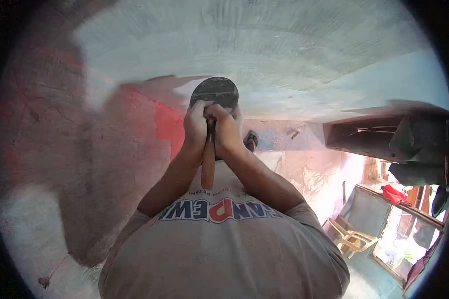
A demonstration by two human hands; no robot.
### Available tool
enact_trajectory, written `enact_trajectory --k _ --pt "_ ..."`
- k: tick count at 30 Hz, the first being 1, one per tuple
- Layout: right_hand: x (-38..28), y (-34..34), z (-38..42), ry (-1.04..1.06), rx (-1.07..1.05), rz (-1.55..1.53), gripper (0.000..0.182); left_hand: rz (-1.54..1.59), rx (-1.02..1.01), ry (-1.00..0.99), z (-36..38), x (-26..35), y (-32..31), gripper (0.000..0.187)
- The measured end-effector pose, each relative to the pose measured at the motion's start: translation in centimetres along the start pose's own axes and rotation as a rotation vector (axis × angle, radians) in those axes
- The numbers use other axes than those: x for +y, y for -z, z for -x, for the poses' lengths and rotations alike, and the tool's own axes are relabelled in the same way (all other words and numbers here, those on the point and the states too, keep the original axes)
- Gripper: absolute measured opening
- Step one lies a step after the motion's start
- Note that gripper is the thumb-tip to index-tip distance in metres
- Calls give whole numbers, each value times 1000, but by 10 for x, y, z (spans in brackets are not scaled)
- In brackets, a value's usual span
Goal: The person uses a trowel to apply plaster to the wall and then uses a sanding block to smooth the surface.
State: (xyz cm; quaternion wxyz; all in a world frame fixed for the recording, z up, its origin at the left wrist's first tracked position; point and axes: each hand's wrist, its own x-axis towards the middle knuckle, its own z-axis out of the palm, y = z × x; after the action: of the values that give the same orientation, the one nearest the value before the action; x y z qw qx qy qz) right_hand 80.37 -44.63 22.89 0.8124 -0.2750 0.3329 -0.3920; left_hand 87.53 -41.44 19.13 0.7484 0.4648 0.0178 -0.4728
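Note:
A dark, rounded tool head [214, 91] shows just beyond my hands, against the pale wall surface. Its wooden handle [208, 174] points back toward my chest. My left hand [196, 124] is closed at the left side of the tool, near the head. On the other side my right hand [225, 125] is closed too, its fingers curled over the top of the shank. The two hands touch each other, and they hide part of the tool.
A pale wall [264, 50] spreads across the top, with a red patch [168, 127] at left. A dark shelf recess [364, 132] is at right. Lower right are a plastic chair [354, 239], a red cloth [395, 195] and a bright opening. A foot [252, 140] shows below the wall.

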Motion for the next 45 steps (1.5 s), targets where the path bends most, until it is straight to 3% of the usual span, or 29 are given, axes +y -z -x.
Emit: enact_trajectory --k 2,5,9,10,13,14,17,21,25,26,29,33,34,37,38,41,42,45 --pt "-5 -3 7 37 20 -2 21 19 -21 -79 9 4 -10 24" --pt "5 5 -8 -20 -22 54 19 -241 1 -100 -23 -14 24 26" --pt "-10 -9 11 59 -25 -101 19 -77 -71 -116 1 -5 7 23" --pt "-8 -7 8 63 -34 -85 20 -108 5 -137 16 9 -11 21" --pt "-2 -4 2 59 -70 -31 23 -196 -39 -183 0 1 5 20" --pt "-6 -2 7 -6 -59 -47 23 -7 -63 -67 2 -3 9 19" --pt "-12 -6 17 24 -46 -81 22 -87 -56 -187 11 -6 6 19" --pt "5 8 -14 -77 -70 -29 17 -94 -17 -49 -3 -1 0 16" --pt "-3 10 5 -4 -91 -82 14 -32 -8 -42 12 -4 -7 18" --pt "-10 1 11 38 -61 -132 13 -3 -10 -155 17 -4 -14 18" --pt "2 14 -14 -120 -71 -83 13 -105 -21 -44 3 -2 -9 16" --pt "-2 6 3 24 -30 -77 10 -2 38 -36 6 -9 -4 21" --pt "-3 0 7 52 -14 -160 10 -65 32 -149 -7 -20 8 23" --pt "-1 8 -19 -77 -75 84 12 -249 -54 -91 -26 -21 17 27" --pt "2 7 -12 -52 93 61 14 -228 -2 -119 -29 -25 19 27" --pt "15 19 -9 4 -57 -40 12 -263 22 -117 -20 -26 27 28" --pt "4 12 1 -23 27 -5 11 -13 -38 -50 -6 -20 12 26" --pt "28 31 -30 -86 -36 24 14 -174 10 -41 -28 -28 23 24"
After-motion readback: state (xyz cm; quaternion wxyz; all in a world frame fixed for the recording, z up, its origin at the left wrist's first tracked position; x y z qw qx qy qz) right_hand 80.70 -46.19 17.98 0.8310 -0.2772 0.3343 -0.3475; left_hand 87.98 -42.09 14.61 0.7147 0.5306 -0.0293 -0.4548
